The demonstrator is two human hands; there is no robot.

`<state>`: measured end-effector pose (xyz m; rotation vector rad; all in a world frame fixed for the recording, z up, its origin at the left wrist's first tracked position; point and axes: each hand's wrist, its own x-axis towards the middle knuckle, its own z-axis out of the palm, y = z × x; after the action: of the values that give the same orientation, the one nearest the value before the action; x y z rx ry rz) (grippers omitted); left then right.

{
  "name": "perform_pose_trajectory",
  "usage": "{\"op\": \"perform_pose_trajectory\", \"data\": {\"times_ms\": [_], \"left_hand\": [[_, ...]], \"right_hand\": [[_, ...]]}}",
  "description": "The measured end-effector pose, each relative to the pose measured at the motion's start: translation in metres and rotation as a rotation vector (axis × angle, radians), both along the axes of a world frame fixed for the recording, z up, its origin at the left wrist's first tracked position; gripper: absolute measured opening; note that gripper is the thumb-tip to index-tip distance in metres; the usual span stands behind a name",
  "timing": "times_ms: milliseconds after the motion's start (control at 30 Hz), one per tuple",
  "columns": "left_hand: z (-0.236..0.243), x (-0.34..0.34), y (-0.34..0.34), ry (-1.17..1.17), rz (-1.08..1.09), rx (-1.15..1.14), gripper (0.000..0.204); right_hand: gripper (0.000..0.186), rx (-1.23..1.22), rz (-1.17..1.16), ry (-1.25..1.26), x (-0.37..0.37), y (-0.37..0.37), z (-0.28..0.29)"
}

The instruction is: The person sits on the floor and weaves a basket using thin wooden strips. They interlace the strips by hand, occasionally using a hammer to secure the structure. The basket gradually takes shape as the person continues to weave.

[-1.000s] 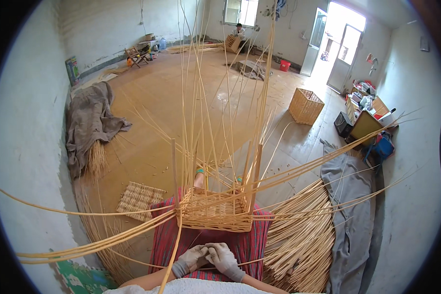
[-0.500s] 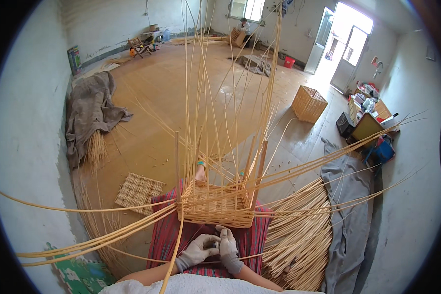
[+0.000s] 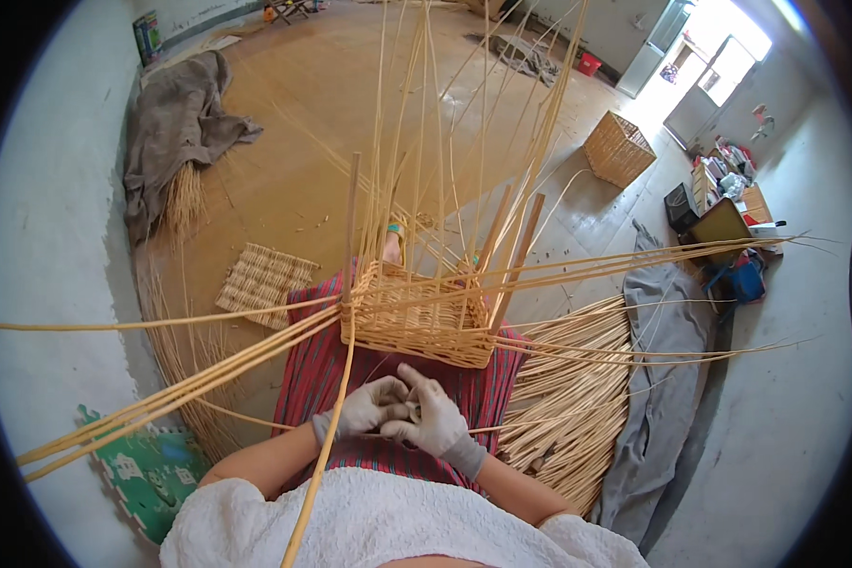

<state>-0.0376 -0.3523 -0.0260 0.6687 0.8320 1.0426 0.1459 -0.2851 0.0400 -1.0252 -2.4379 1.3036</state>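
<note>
My gloved left hand (image 3: 362,407) and gloved right hand (image 3: 434,417) are close together above the red striped cloth (image 3: 305,364) on my lap. The left fingers are curled inward. On the right, the thumb and fingers bend toward the left hand; whatever lies between them is too small or hidden to name. A thin wicker rod (image 3: 246,414) runs crosswise at hand level, its middle hidden by my hands and arms. Just beyond them sits a partly woven wicker basket (image 3: 417,346), with wooden corner stakes (image 3: 520,260) and long upright rods (image 3: 433,123).
Long rods (image 3: 208,379) stick out leftward from the basket. A bundle of cut rods (image 3: 568,398) lies at right beside a grey cloth (image 3: 648,417). A woven panel (image 3: 265,281) is on the floor at left, a finished basket (image 3: 619,150) farther right.
The view has tipped downward, so the basket and hands appear higher. My right hand has turned, with its fingers opening slightly outward; both hands remain close together.
</note>
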Motion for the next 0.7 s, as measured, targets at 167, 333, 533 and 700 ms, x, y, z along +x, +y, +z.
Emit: {"op": "perform_pose_trajectory", "data": {"times_ms": [167, 333, 533, 700], "left_hand": [[0.054, -0.031, -0.006, 0.072, -0.155, -0.144, 0.019], [0.104, -0.100, -0.038, 0.711, 0.174, 0.063, 0.014], [0.183, -0.074, 0.068, 0.921, 1.055, 0.894, 0.039], [0.137, -0.173, 0.248, 1.065, 1.338, 0.795, 0.038]], "right_hand": [[0.072, -0.007, 0.029, -0.102, 0.009, 0.014, 0.029], [0.015, 0.186, -0.160, -0.290, 0.067, 0.108, 0.075], [0.023, 0.792, -0.419, -0.050, 0.016, 0.191, 0.150], [0.036, 0.912, -0.313, -0.165, -0.079, 0.239, 0.159]]}}
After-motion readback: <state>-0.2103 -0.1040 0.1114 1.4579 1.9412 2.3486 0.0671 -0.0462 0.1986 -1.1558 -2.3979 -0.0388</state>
